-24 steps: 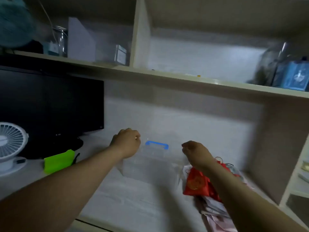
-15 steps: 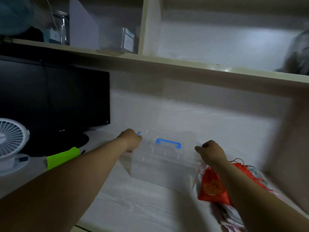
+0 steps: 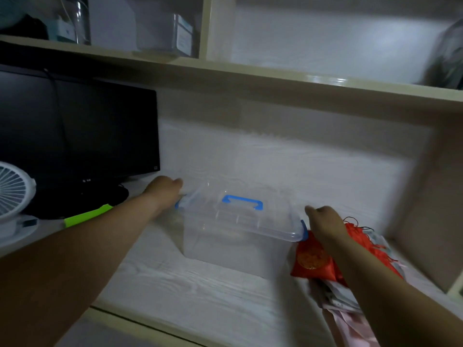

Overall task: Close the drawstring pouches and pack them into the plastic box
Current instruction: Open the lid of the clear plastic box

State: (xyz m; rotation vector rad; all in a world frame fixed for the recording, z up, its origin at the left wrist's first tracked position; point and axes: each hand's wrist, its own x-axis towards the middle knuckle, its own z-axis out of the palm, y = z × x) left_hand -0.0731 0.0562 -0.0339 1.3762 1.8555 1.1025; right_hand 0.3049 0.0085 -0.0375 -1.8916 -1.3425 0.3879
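Fingers [image 3: 178,182] of the left hand [image 3: 164,192] and fingers [image 3: 310,211] of the right hand [image 3: 324,222] curled at opposite ends of the plastic box [image 3: 225,246].

Left fingers bent down at the lid's [image 3: 250,221] end by the left blue latch [image 3: 177,204], right ones fisted beside the right blue latch [image 3: 304,230]; fingertips hidden, so actual grip impossible to tell. Between the hands, lid on, blue handle [image 3: 242,202] on top, box standing on the desk [image 3: 200,296]. Just under the right wrist, beside the box's end, a red drawstring pouch [image 3: 312,259] on loose papers [image 3: 343,299]. Beyond the left hand, a dark monitor [image 3: 75,134], a white fan [image 3: 13,189] and a green object [image 3: 87,216].
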